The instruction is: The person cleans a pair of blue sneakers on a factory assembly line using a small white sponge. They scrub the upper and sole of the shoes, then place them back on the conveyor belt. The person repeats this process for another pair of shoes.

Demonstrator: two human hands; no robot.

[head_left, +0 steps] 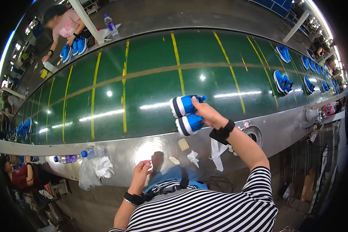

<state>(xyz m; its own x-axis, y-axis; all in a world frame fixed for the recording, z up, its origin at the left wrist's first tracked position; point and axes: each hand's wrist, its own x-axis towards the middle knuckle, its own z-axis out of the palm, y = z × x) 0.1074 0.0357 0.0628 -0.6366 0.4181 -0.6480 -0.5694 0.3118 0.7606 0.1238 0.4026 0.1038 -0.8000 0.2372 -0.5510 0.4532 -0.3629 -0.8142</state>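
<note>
My right hand (209, 113) grips a pair of blue sneakers (188, 123) with white and dark soles, the thumb on one shoe and the fingers under or behind. The pair is held over the near edge of the green conveyor belt (150, 87), soles facing left. Low over the metal ledge (120, 144), close to my body, my left hand (141, 172) is closed with its fingertips together. Something small and pale may be between them, but it is too small to name.
On the ledge lie a yellowish pad (183, 144), white paper scraps (217, 154), plastic bottles (92, 152) and a plastic bag (89, 174). More blue sneakers (283, 82) ride the belt at right. Across the belt, a person in pink (67, 25) handles sneakers.
</note>
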